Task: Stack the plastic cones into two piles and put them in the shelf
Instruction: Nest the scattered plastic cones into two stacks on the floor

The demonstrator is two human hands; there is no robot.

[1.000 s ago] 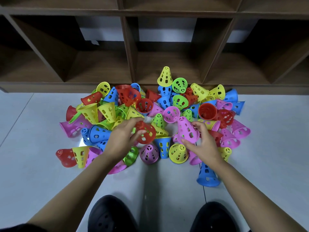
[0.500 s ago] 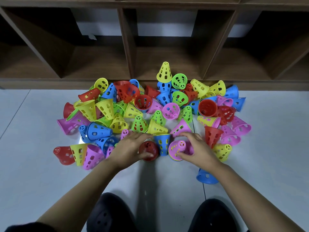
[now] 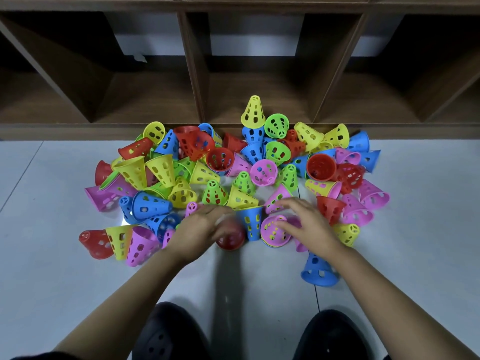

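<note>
We record both lifted cones now set on the floor (image 3: 52,255), starting two piles: red perforated plastic cone (image 3: 231,239) under the left hand (image 3: 200,229), fingers blurred beyond telling; pink perforated plastic cone (image 3: 272,231) under the spread fingers of the right hand (image 3: 309,224).

Head cam aims fwd/down, close over floor (image 3: 52,276) toward shelf (image 3: 194,74)

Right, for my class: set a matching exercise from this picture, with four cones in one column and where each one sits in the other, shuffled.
Cones
1. red cone
2. pink cone
3. lone blue cone
4. rearmost yellow cone

Places
A. standing alone, nearest the viewer
B. upright at the shelf front edge
C. partly covered by the left hand
D. touching the right hand

Pairs: 1-C, 2-D, 3-A, 4-B.
</note>
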